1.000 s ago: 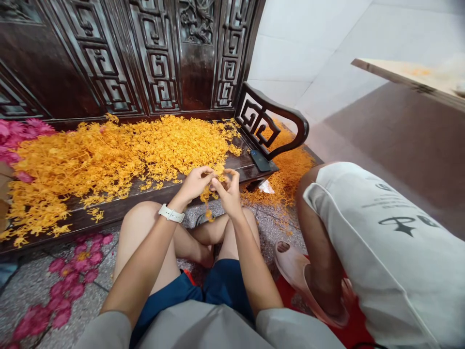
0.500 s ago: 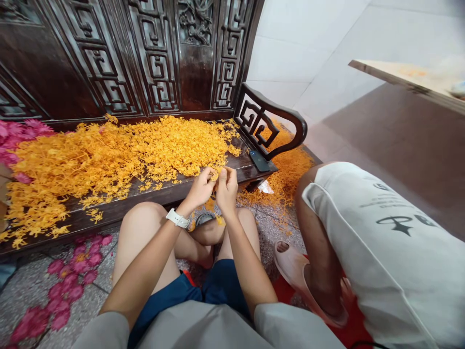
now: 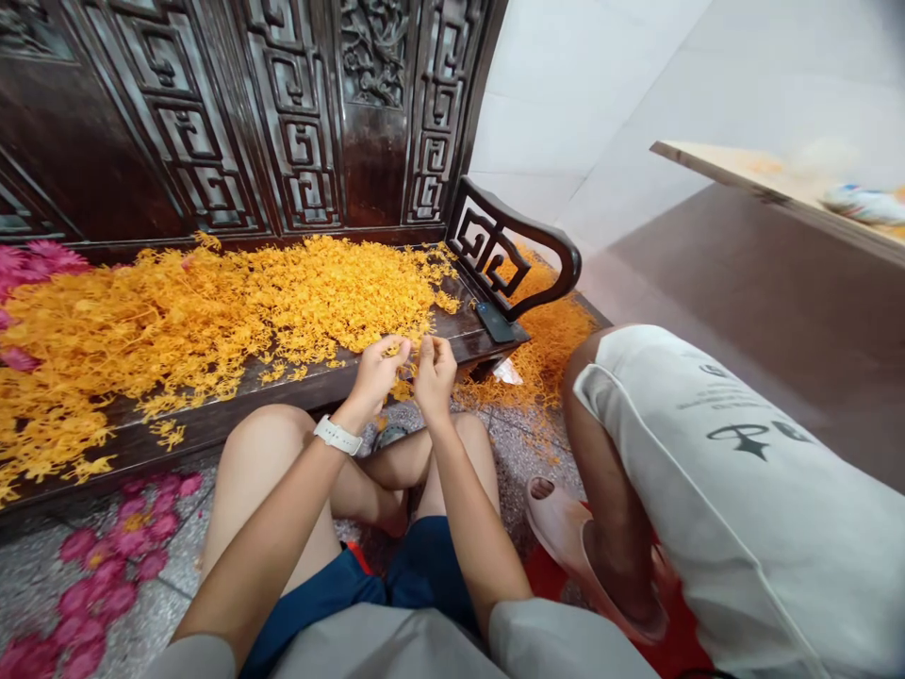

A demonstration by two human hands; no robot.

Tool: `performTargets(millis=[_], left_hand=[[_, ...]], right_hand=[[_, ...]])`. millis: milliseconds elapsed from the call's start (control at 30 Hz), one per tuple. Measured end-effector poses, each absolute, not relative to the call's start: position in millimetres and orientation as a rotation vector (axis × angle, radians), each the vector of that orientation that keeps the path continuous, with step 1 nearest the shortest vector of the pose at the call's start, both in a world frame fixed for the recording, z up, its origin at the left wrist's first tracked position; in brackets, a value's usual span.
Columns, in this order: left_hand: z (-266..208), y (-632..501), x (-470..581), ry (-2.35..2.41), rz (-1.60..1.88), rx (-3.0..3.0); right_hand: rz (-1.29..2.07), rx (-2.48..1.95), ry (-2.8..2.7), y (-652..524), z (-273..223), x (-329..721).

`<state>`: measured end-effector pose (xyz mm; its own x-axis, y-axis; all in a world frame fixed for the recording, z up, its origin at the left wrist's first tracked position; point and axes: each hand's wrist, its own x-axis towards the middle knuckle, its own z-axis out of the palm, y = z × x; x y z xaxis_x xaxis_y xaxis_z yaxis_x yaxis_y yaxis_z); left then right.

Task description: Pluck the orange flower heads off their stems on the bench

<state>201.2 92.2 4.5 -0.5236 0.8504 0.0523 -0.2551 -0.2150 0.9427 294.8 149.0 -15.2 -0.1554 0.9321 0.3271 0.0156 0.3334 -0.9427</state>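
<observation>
Here, the left hand [image 3: 378, 379] and right hand [image 3: 436, 375] are held close together near the dark bench [image 3: 463, 322]; whether anything is gripped by either cannot be told. Orange flowers [image 3: 339, 292] are heaped on the seat, just beyond.

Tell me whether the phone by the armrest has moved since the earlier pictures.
No. The phone lies in the same spot beside the wooden armrest; both shifted left and down in the picture as the camera moved.
</observation>
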Motion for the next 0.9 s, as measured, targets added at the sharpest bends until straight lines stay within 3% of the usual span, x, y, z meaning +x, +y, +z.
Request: performTargets(millis=[200, 500, 900], left_hand=[[5, 91, 203, 1.143, 1.825, 0.468], [-14, 93, 209, 1.371, 1.781, 0.796], [8, 85, 208, 1.049, 1.81, 0.548]], right_hand=[[1.198, -0.932, -1.378, 146, -24, 292], [1.018, -1.046, -1.361, 125, -19, 276], [1.37, -0.782, -1.527, 146, -13, 281]])
